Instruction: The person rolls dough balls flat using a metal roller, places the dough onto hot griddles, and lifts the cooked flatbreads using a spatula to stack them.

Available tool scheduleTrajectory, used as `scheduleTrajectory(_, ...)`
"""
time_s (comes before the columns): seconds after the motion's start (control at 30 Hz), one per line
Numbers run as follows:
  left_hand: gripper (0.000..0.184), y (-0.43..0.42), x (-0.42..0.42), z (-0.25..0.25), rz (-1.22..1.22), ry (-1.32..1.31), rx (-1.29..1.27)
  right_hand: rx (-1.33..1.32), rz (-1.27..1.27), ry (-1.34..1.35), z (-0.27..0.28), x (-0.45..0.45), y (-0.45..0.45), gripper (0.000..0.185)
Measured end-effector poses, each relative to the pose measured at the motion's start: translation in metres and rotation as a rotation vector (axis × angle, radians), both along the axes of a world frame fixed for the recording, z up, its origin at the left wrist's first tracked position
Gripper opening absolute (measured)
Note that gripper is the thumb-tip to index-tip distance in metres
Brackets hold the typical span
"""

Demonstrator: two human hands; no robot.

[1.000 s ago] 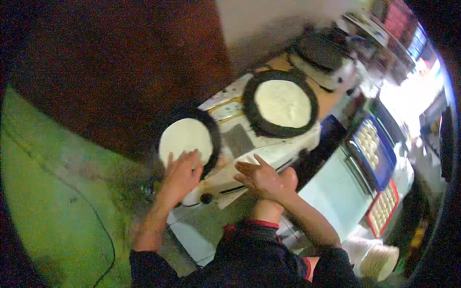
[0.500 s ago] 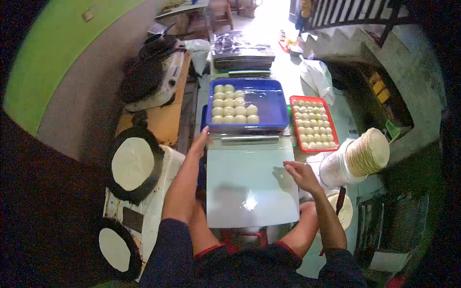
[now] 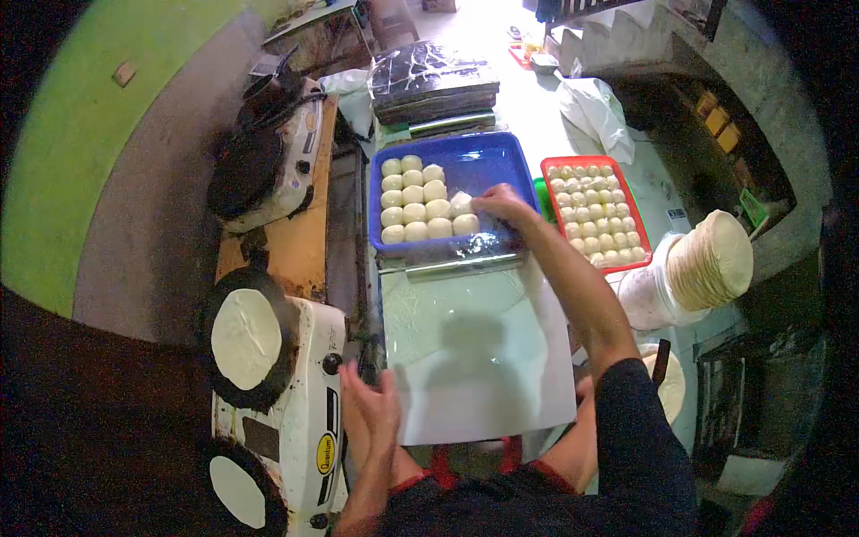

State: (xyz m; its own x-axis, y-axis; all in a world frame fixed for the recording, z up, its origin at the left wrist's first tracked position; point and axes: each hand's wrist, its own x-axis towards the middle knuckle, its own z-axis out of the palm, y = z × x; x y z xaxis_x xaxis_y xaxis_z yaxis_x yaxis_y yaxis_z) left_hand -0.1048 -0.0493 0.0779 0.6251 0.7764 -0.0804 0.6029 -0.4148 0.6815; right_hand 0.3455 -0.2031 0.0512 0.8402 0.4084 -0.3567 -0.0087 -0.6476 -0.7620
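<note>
My right hand (image 3: 504, 205) reaches into the blue tray (image 3: 528, 192), its fingers closed on the edge of a pale dough ball (image 3: 459, 202) at the right end of the rows. That ball looks pulled up to a point. More dough balls (image 3: 413, 194) fill the tray's left part. My left hand (image 3: 378, 403) is held low, between the stove and the white board, its fingers apart and holding nothing. In front of me lies the smooth white board (image 3: 447, 358), glossy and bearing my shadow.
On my left, a two-burner stove (image 3: 313, 358) carries two black pans, each with a flat dough round (image 3: 246, 338). A red tray (image 3: 646, 255) of dough balls stands at right, beside a white bucket (image 3: 649, 291) topped by stacked flat rounds (image 3: 716, 261). Dark stacked sheets (image 3: 436, 85) lie behind.
My right hand has gone from the board's right edge up to the dough balls in the blue tray. My left hand has dropped from the tray's corner down beside the stove.
</note>
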Motion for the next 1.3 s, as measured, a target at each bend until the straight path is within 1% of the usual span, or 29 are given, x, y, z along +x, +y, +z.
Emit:
scheduleTrajectory(0.03, 0.074, -0.007, 0.016, -0.005, -0.098, -0.1, 0.097, -0.056, -0.031, -0.067, -0.006, 0.004, 0.021, 0.058)
scheduleTrajectory(0.07, 0.08, -0.005, 0.032, -0.01, -0.193, -0.2, 0.193, -0.154, -0.056, -0.142, -0.013, 0.005, 0.035, 0.062)
scheduleTrajectory(0.1, 0.084, 0.006, 0.054, -0.019, -0.243, -0.193, 0.243, -0.253, -0.079, -0.219, -0.008, -0.001, 0.047, 0.066)
scheduleTrajectory(0.13, 0.088, 0.017, 0.078, -0.03, -0.29, -0.187, 0.292, -0.247, -0.064, -0.198, -0.009, -0.002, 0.052, 0.067)
scheduleTrajectory(0.2, 0.075, 0.038, 0.112, -0.055, -0.283, -0.032, 0.31, -0.236, -0.042, -0.16, -0.013, -0.004, 0.062, 0.069)
scheduleTrajectory(0.23, 0.069, 0.043, 0.125, -0.056, -0.279, 0.042, 0.317, -0.205, -0.016, -0.229, -0.012, -0.007, 0.065, 0.069)
scheduleTrajectory(0.3, 0.049, 0.054, 0.137, -0.052, -0.338, 0.134, 0.21, -0.143, 0.036, -0.362, -0.011, -0.017, 0.065, 0.068)
scheduleTrajectory(0.33, 0.04, 0.059, 0.137, -0.051, -0.37, 0.182, 0.157, -0.052, -0.069, -0.23, 0.007, -0.026, 0.061, 0.057)
scheduleTrajectory(0.4, 0.027, 0.067, 0.134, -0.058, -0.358, 0.085, 0.138, 0.19, -0.226, -0.234, 0.043, -0.04, 0.042, 0.049)
scheduleTrajectory(0.43, 0.024, 0.071, 0.13, -0.064, -0.347, 0.039, 0.125, 0.308, -0.299, -0.232, 0.054, -0.047, 0.03, 0.045)
scheduleTrajectory(0.5, 0.022, 0.083, 0.129, -0.073, -0.356, -0.108, 0.252, 0.535, -0.17, -0.215, 0.064, -0.066, -0.002, 0.038)
scheduleTrajectory(0.53, 0.022, 0.083, 0.13, -0.065, -0.352, -0.18, 0.306, 0.637, -0.098, -0.2, 0.067, -0.08, -0.015, 0.034)
scheduleTrajectory(0.6, 0.02, 0.085, 0.13, -0.056, -0.367, -0.325, 0.422, 0.355, 0.288, -0.137, 0.061, -0.13, -0.037, 0.032)
scheduleTrajectory(0.63, 0.019, 0.077, 0.126, -0.024, -0.38, -0.35, 0.411, 0.22, 0.475, -0.093, 0.053, -0.16, -0.05, 0.031)
scheduleTrajectory(0.7, 0.015, 0.062, 0.128, 0.02, -0.432, -0.408, 0.433, 0.119, 0.784, -0.046, 0.03, -0.219, -0.052, 0.03)
scheduleTrajectory(0.73, 0.014, 0.052, 0.13, 0.038, -0.445, -0.437, 0.444, 0.192, 0.659, 0.057, 0.002, -0.232, -0.054, 0.034)
scheduleTrajectory(0.77, 0.014, 0.043, 0.129, 0.058, -0.479, -0.466, 0.449, 0.263, 0.531, 0.158, -0.041, -0.24, -0.054, 0.038)
scheduleTrajectory(0.83, 0.015, 0.028, 0.125, 0.092, -0.54, -0.531, 0.47, 0.209, 0.49, -0.016, -0.065, -0.263, -0.053, 0.047)
scheduleTrajectory(0.9, 0.015, 0.014, 0.117, 0.111, -0.577, -0.542, 0.483, -0.046, 0.646, -0.563, -0.059, -0.289, -0.041, 0.059)
scheduleTrajectory(0.93, 0.016, 0.009, 0.115, 0.114, -0.597, -0.552, 0.49, -0.236, 0.609, -0.484, -0.049, -0.306, -0.026, 0.079)
scheduleTrajectory(1.03, 0.017, -0.007, 0.106, 0.113, -0.632, -0.517, 0.473, -0.385, 0.514, -0.721, -0.039, -0.343, -0.013, 0.099)
scheduleTrajectory(1.07, 0.017, -0.011, 0.1, 0.114, -0.657, -0.482, 0.434, -0.409, 0.464, -0.687, -0.035, -0.343, -0.009, 0.106)
scheduleTrajectory(1.17, 0.019, -0.022, 0.087, 0.107, -0.711, -0.515, 0.411, -0.319, 0.442, -0.745, -0.043, -0.335, -0.006, 0.104)
scheduleTrajectory(1.2, 0.021, -0.023, 0.085, 0.107, -0.727, -0.51, 0.452, -0.341, 0.47, -0.735, -0.053, -0.328, -0.009, 0.1)
scheduleTrajectory(1.3, 0.022, -0.024, 0.074, 0.103, -0.786, -0.499, 0.487, -0.28, 0.411, -0.812, -0.068, -0.344, -0.028, 0.095)
